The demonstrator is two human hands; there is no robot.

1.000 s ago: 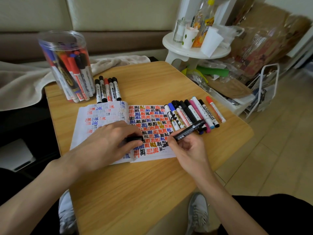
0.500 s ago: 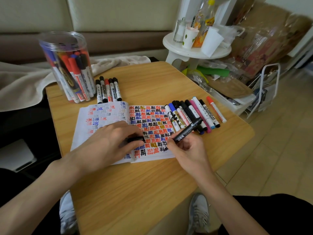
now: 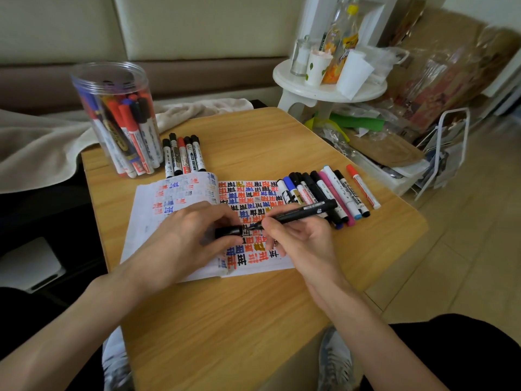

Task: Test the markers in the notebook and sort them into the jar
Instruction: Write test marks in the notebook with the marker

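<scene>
— Where was the pen we were testing?
— Our right hand [image 3: 298,244] gripped the slim black marker [image 3: 301,213] between thumb and fingers, above the right page of the open white notebook [image 3: 180,193] covered in red, blue and black characters.
— And the other hand?
— Our left hand [image 3: 186,238] rested on the notebook and pinched the short black cap [image 3: 227,231], its mouth facing the marker's tip. They were close; we could not tell whether they touched.
— The rest?
— The clear plastic jar [image 3: 112,119] of markers stood at the far left corner of the light wooden table [image 3: 253,320]. Five capped markers [image 3: 183,155] lay just beside it, and a row of mixed markers [image 3: 329,193] lay at the notebook's right edge.
</scene>
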